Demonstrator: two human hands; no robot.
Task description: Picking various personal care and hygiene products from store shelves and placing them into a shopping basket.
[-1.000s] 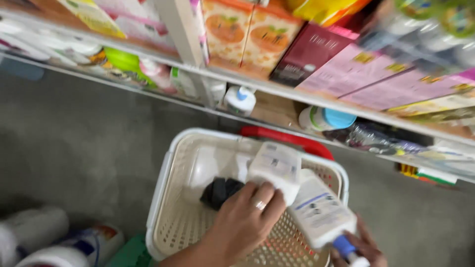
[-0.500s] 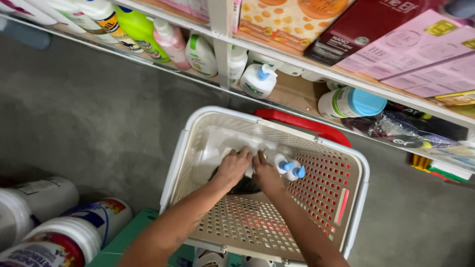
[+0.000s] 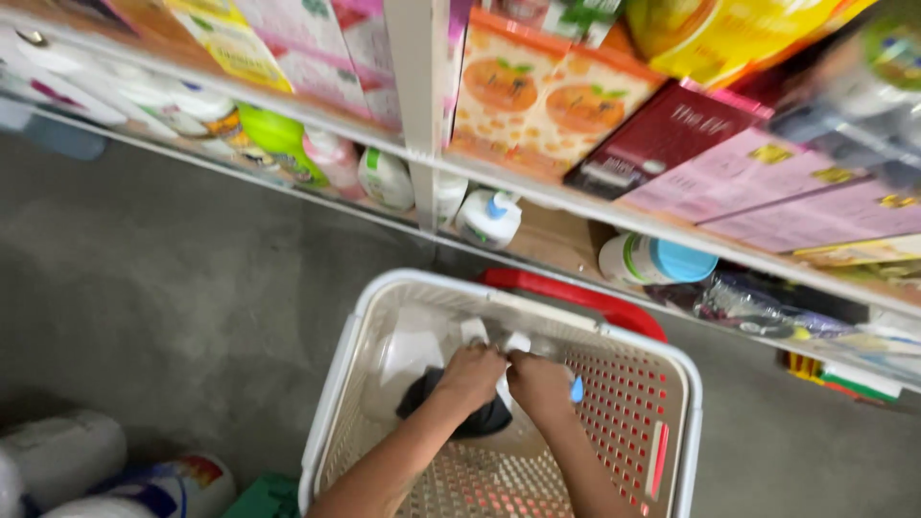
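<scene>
Both my hands reach down into a cream plastic shopping basket (image 3: 676, 384) with a red handle (image 3: 576, 293). My left hand (image 3: 470, 376) rests fingers-down on a white bottle (image 3: 419, 350) and a black item (image 3: 480, 422) lying at the basket's far end. My right hand (image 3: 540, 384) is closed around a white bottle with a blue cap (image 3: 576, 389), pressing it down beside the other things. The hands touch each other. Most of the held bottle is hidden under my fingers.
Store shelves (image 3: 537, 187) run across the top, packed with boxes, pouches and white pump bottles (image 3: 489, 219). A blue-lidded jar (image 3: 657, 261) lies on the lowest shelf. Grey concrete floor (image 3: 163, 288) spreads to the left. Large white bottles (image 3: 115, 475) lie at bottom left.
One second ago my hands held two white bottles above the basket. They have since gone down into the basket, and the bottles now lie at its far end under my hands.
</scene>
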